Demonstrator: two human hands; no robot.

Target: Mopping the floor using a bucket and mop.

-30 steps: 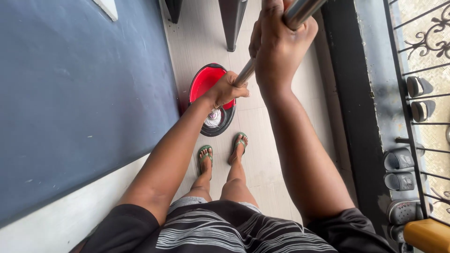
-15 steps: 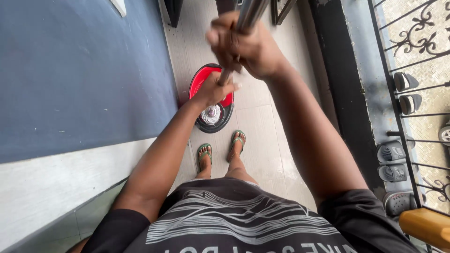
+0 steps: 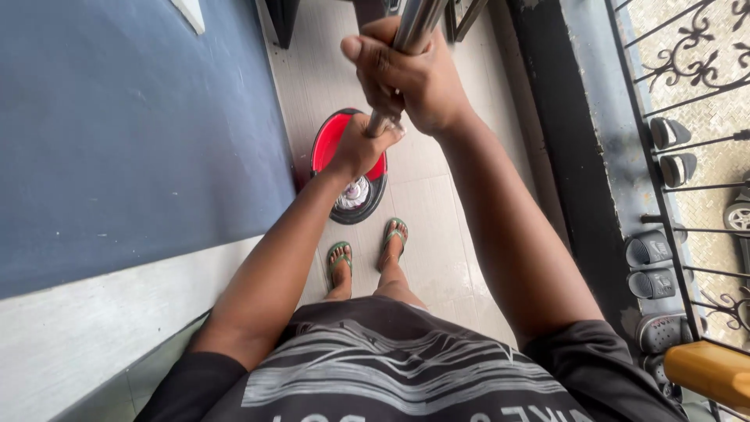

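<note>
Hands, left point(image 3: 361, 147) and right point(image 3: 410, 78), each keep a closed grip on the metal mop pole point(image 3: 412, 27), apparently above the red bucket point(image 3: 332, 144).

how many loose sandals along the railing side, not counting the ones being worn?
5 clearly: two dark ones up by the railing bars, two grey slides lower down, one clog below those. More may be hidden at the bottom edge.

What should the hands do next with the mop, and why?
Probably press the mop handle straight down again. Both the left hand and the right hand grip it, and the white mop head sits in the round spinner of the red bucket, so another push would likely spin it drier.
</note>
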